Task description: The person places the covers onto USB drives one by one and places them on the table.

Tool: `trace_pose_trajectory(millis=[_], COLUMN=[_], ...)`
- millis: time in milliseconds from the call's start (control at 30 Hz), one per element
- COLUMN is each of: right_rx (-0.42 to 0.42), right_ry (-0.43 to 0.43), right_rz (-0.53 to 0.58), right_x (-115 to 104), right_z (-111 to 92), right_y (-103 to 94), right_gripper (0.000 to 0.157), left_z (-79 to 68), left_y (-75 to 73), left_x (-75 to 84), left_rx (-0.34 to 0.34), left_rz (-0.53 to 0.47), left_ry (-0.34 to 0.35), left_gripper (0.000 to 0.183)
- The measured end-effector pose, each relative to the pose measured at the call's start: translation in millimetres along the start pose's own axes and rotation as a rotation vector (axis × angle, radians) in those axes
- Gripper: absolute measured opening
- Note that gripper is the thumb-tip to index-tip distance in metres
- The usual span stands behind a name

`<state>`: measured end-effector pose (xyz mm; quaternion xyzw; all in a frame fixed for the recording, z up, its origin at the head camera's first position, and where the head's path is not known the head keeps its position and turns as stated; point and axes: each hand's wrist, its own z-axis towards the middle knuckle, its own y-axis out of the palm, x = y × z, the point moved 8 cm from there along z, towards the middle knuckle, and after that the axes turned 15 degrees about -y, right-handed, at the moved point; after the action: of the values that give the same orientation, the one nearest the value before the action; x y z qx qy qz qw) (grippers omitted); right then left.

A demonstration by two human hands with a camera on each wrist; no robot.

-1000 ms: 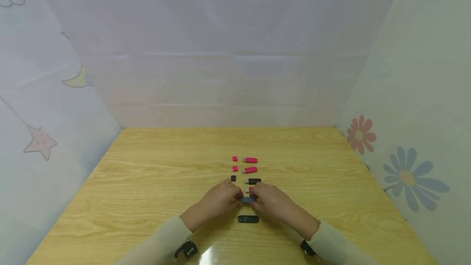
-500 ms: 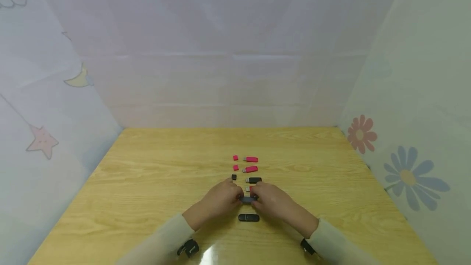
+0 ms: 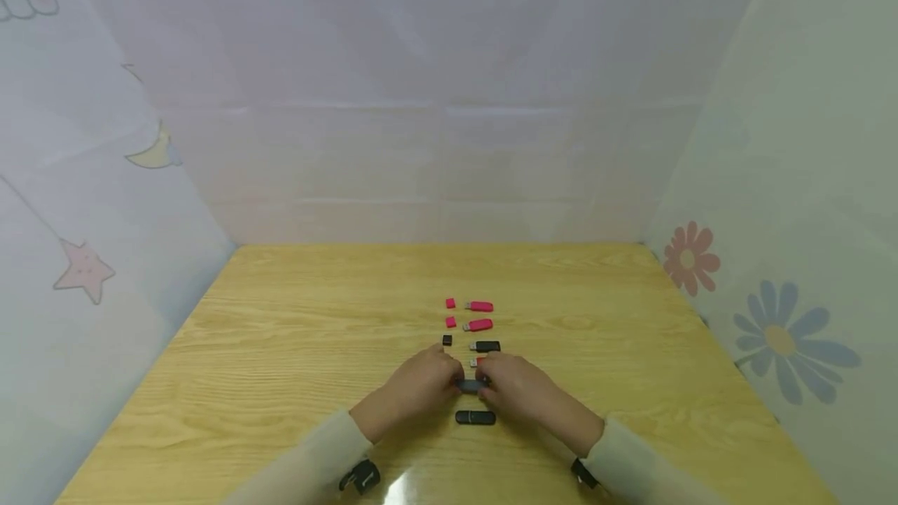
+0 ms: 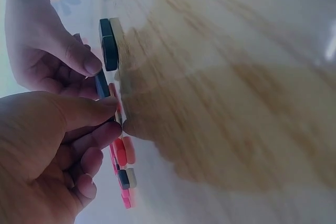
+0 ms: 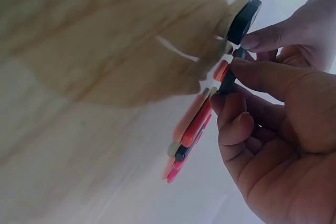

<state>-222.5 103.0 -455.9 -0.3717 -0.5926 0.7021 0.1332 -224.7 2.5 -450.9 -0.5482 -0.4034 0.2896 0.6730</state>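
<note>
Between my two hands is a dark grey USB stick [image 3: 471, 386], low over the table. My left hand [image 3: 421, 382] pinches its left end between thumb and finger, and my right hand [image 3: 519, 388] pinches the right end. In the right wrist view my right thumb lies along the grey USB stick [image 5: 228, 81]. Fingers cover both its ends, so I cannot tell whether a cap is on. Nearer me lies a black USB stick [image 3: 475, 417] with its cap on. Just beyond my right fingers a red USB stick [image 3: 480, 362] shows its metal plug, partly hidden.
Farther back lie an uncapped black USB stick [image 3: 486, 346] and two pink ones [image 3: 479, 325]. To their left are a black cap [image 3: 447, 340] and two pink caps [image 3: 451, 322]. Wood-grain table [image 3: 281, 318] surrounds them, with printed sheets [image 3: 435, 139] at back and sides.
Both hands keep their hold on the grey USB stick with hardly any movement. The head view has shifted slightly.
</note>
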Motion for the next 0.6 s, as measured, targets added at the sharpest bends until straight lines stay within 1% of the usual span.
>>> trace_pose_trajectory(millis=[300,433,600], right_rx=[-0.007,-0.022,-0.015], right_ry=[-0.013,-0.001,-0.002], right_rz=[-0.014,-0.024,-0.029], right_x=[0.4,1.0,0.3], right_z=[1.5,2.5,3.6], right_y=[1.2,2.7,1.5], right_gripper=[0.009,0.009,0.009], left_z=[0.3,0.9,2.5], left_y=[-0.4,2.3,6.2], left_x=[0.9,-0.9,-3.3], left_rx=[0.006,-0.006,-0.011], left_rz=[-0.004,-0.003,0.002], left_ry=[-0.005,-0.019,-0.031], left_gripper=[0.008,0.007,0.007])
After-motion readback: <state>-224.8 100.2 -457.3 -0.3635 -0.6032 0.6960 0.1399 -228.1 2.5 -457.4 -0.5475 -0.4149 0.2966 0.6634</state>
